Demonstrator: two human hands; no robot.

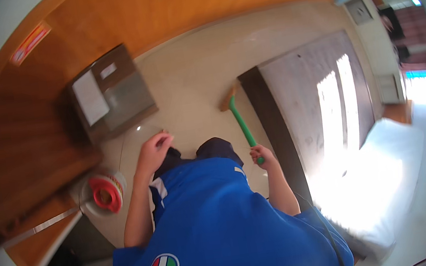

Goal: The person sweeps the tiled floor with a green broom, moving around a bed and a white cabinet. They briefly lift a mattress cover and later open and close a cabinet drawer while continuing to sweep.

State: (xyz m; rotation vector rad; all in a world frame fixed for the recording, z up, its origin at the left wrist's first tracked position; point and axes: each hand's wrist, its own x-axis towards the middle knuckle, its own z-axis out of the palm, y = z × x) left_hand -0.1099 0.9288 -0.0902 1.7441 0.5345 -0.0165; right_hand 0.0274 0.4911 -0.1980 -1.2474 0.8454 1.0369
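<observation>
Plainly, the right hand (262, 157) has its fingers clamped round the near end of a green-handled brush (242, 123), its long axis running forward and slightly left to the head, just beside the low platform's (288, 83) far left corner; the left hand (154, 154), farther off, is empty, fingers loosely bent.

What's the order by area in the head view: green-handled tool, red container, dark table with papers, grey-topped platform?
1. Grey-topped platform
2. Dark table
3. Red container
4. Green-handled tool
</observation>
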